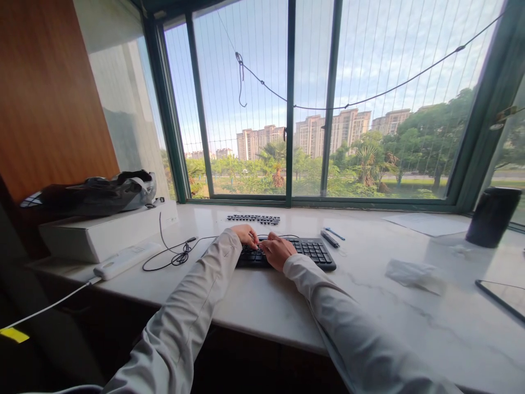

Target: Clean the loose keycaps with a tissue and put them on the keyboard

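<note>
Keep your left hand [246, 235] and right hand [275, 250] low on the black keyboard [311, 253], fingers bent, gripping nothing, pressing each key softly.

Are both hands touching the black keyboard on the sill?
Touching. The head view shows the left hand and right hand resting on the keyboard, covering its left half.

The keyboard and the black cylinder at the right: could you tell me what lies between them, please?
Head view: two pens beside the keyboard, then bare marble and a crumpled clear wrapper before the black cylinder.
</note>
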Demonstrator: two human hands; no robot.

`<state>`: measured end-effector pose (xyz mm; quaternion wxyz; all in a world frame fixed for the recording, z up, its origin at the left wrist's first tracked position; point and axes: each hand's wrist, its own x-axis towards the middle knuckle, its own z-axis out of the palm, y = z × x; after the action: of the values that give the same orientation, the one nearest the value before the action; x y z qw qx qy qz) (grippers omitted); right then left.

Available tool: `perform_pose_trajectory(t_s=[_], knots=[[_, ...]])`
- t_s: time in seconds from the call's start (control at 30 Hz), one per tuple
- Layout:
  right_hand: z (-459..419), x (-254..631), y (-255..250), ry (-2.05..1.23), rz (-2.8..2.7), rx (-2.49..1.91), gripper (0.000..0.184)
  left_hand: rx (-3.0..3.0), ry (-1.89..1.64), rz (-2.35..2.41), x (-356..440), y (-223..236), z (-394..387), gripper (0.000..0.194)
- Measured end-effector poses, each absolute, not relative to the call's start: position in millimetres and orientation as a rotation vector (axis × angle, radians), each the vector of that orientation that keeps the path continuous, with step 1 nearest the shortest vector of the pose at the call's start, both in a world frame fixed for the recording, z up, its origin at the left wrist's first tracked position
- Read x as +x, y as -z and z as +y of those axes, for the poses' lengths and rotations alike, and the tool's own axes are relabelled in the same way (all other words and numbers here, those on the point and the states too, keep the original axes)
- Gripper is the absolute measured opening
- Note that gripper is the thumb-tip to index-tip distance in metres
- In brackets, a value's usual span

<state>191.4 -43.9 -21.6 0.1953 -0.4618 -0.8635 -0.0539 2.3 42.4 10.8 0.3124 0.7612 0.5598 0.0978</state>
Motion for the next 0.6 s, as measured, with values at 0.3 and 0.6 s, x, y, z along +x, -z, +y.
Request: perform_pose_trajectory(t_s=[0.3, 0.6], knots=[[-44.1, 190.8, 20.1, 0.162, -2.342, -1.261, 0.041, 2.06, -0.511, 1.741, -1.1, -16.7, 39.6, 0.03], [-45.5, 190.8, 17.5, 0.074, -2.473, -1.276, 0.044, 2.019, -0.748, 2.097, -3.4, -12.2, 39.3, 0.018]])
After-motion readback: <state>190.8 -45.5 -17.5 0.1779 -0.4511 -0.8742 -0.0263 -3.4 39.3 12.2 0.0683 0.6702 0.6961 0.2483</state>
